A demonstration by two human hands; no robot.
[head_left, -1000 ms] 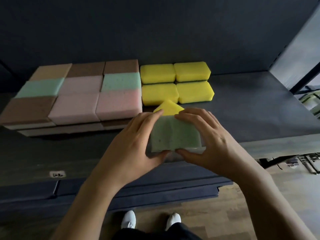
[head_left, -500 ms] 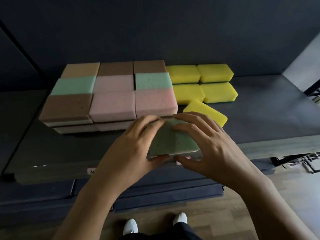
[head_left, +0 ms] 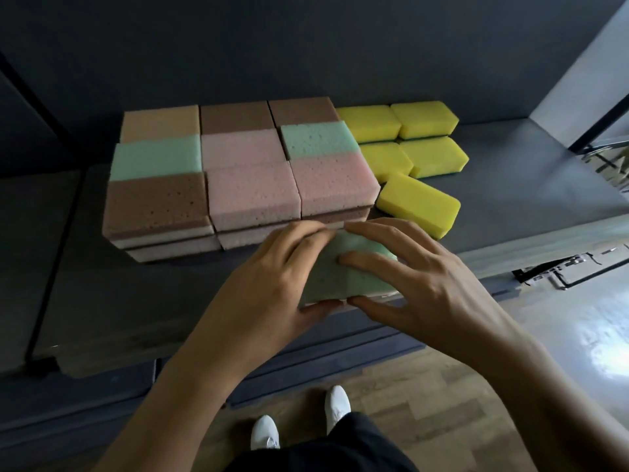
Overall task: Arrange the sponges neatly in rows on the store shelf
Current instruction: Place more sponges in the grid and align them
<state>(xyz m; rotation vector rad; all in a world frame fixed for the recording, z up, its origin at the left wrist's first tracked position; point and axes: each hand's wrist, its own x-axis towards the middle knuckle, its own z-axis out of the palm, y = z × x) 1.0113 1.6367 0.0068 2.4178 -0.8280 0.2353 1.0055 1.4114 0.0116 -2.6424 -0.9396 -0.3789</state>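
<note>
Green sponge [head_left: 340, 270] held at shelf [head_left: 510, 199] front.
Left hand [head_left: 269, 284] and right hand [head_left: 418, 284] both grasp it, fingers curled round its edges.

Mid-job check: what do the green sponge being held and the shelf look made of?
Green sponge: soft porous foam, matte; tiny pores speckle its top. Shelf: dark grey matte board, probably painted or laminated wood. Its paler front edge hints at grain, but that is unsure.

The stacked sponges [head_left: 253, 199] are showing coarse, pitted matt foam; the green sponge [head_left: 333, 284] and yellow sponges [head_left: 418, 202] are looking finer-grained. The shelf [head_left: 136, 301] is looking matt, the floor [head_left: 425, 403] showing wood grain.
</note>
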